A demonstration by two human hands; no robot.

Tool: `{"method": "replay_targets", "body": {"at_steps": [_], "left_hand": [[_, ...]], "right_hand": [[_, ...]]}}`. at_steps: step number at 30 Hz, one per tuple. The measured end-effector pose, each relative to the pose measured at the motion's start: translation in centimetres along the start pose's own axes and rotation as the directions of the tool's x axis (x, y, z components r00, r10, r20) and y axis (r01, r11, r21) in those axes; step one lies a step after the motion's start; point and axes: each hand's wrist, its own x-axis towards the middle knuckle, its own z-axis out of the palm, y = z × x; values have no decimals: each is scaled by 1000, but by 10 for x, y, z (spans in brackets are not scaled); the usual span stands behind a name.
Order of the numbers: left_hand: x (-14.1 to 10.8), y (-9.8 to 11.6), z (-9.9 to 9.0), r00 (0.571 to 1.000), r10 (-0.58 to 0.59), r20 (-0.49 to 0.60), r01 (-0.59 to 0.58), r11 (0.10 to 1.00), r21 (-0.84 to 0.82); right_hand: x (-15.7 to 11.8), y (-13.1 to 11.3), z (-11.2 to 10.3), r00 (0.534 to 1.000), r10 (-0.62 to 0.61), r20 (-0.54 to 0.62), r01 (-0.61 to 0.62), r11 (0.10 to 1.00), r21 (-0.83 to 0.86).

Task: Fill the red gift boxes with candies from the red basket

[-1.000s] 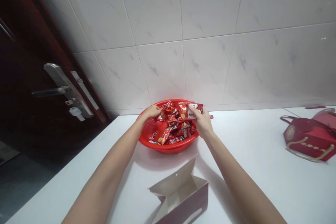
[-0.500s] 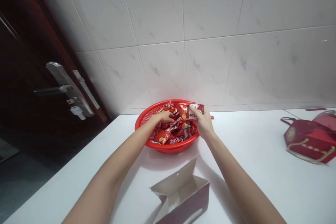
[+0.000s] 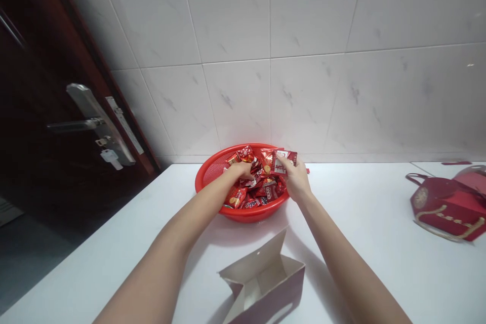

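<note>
With our right hand (image 3: 298, 180) we pinch shiny red rectangular packets (image 3: 278, 166) at the round red perforated plastic basket (image 3: 248, 216), our left hand (image 3: 241, 170) among more packets (image 3: 271, 191), its grasp unclear

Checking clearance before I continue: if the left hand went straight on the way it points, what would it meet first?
Most likely the piled red packets in the red basket, right by the left hand; exact depth is unclear.
</note>
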Motion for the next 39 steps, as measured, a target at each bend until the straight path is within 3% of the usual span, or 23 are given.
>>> {"method": "replay_targets", "body": {"at_steps": [4, 11, 16, 26, 35, 39], "left_hand": [[-5, 8, -1, 993, -120, 25, 113, 978, 173], [-13, 14, -1, 995, -91, 35, 80, 966, 245], [-8, 15, 3, 993, -112, 38, 102, 974, 203], [-16, 4, -3, 997, -29, 66, 27, 999, 37], [-14, 21, 3, 1000, 13, 4, -13, 999, 29], [-14, 22, -3, 998, 50, 23, -50, 998, -37]], "right_hand": [[0, 0, 0, 1000, 16, -11, -16, 1000, 9], [1, 0, -2, 1000, 30, -5, -30, 1000, 7], [2, 2, -4, 999, 34, 9, -34, 999, 2], [2, 2, -2, 1000, 12, -2, -12, 1000, 13], [2, 2, -1, 1000, 13, -4, -13, 1000, 10], [2, 2, -1, 1000, 10, -25, -10, 1000, 28]]}}
